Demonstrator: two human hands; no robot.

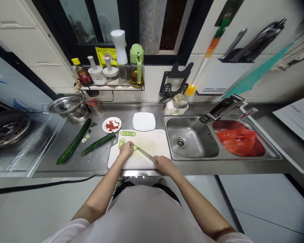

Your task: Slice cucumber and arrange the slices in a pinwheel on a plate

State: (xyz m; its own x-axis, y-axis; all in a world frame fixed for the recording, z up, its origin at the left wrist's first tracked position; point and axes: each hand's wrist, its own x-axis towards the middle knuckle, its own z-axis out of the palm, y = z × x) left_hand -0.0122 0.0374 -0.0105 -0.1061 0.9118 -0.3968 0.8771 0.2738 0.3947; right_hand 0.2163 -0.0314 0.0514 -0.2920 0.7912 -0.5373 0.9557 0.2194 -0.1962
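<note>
My right hand [164, 164] is wrapped round the handle of a kitchen knife [146, 154]. The blade slants up and left over the white cutting board [157, 140], its tip at a pale green cucumber slice [135, 147]. My left hand [126, 150] rests on the board with fingers bent together, fingertips against that slice. Just behind those fingers lie a couple more slices [121, 141]. A row of cucumber slices [128, 133] overlaps along the board's back left. Left of the board lies a cut cucumber [98, 143], its end touching or close to the board's edge.
Farther left are a long whole cucumber [74, 141], trimmings and a lidded steel pot [70, 106]. Behind the board stand a plate of chopped red pieces [111, 125] and a white square plate [144, 121]. A double sink [192, 136] with a red bag [236, 140] adjoins the right.
</note>
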